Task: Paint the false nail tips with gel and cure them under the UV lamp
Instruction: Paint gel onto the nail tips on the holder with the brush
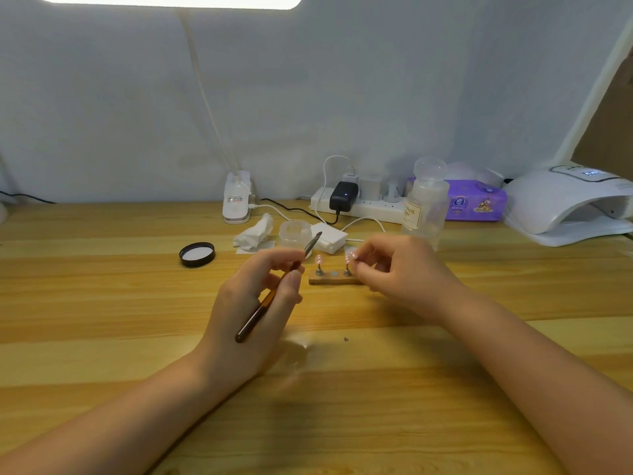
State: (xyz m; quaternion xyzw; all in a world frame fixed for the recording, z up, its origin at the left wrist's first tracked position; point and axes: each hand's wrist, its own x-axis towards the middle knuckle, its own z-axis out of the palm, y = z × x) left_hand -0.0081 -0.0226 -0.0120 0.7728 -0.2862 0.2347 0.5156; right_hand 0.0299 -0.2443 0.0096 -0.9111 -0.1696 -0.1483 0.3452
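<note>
Left hand (263, 296) is hovering over the surface (102, 303) at centre, forearm coming in from 7 o'clock, wrist raised. Its fingers are curling round a brush (274, 289), thumb and forefinger pinching the shaft near the ferrule; bristle end is pointing to 1 o'clock, dark handle trailing back across the palm toward 7 o'clock.

Right hand (397, 269) is reaching in from 4 o'clock, forearm lying low over the surface. Its fingers are curling inward, thumb and forefinger pinching at the right nail tip (350, 258); whether they are gripping the tip or its post is unclear.

The wooden stand (334, 279) is sitting between the two hands, carrying two posts with pink tips; the left tip (319, 258) is standing free.

The lamp (565, 204) is sitting at 2 o'clock, well apart. A jar (294, 233) is standing at 12 o'clock behind the brush, its black lid (197, 254) lying at 10 o'clock.
</note>
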